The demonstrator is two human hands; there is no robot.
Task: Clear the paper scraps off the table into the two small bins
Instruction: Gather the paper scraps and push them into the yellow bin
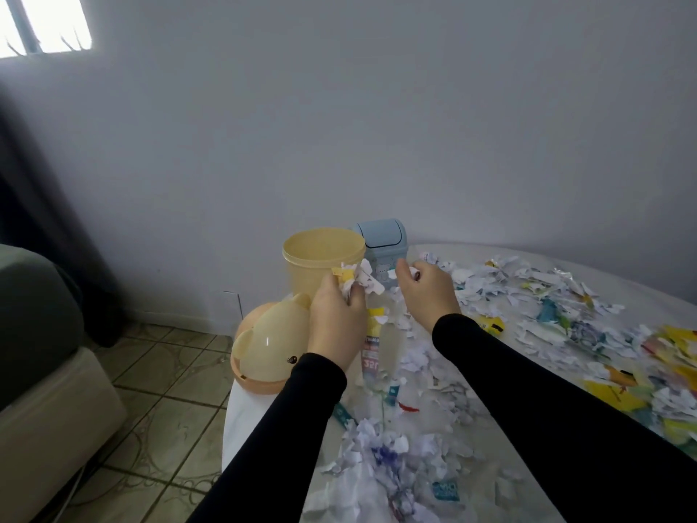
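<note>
Two small bins stand at the table's (pixel 471 462) far left corner: I see the yellow bin (pixel 320 264) open, its inside hidden, and the blue bin (pixel 384 245) lidded. My left hand (pixel 337 315) grasps crumpled scraps (pixel 358 279) beside its rim; my right hand (pixel 426 292) pinches small scraps. The bear lid (pixel 271 343) lies near. Loose paper scraps (pixel 558 296) cover the table.

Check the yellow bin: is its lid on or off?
Off. The yellow bin stands open-topped, and its bear-face lid lies beside it at the table edge.
</note>
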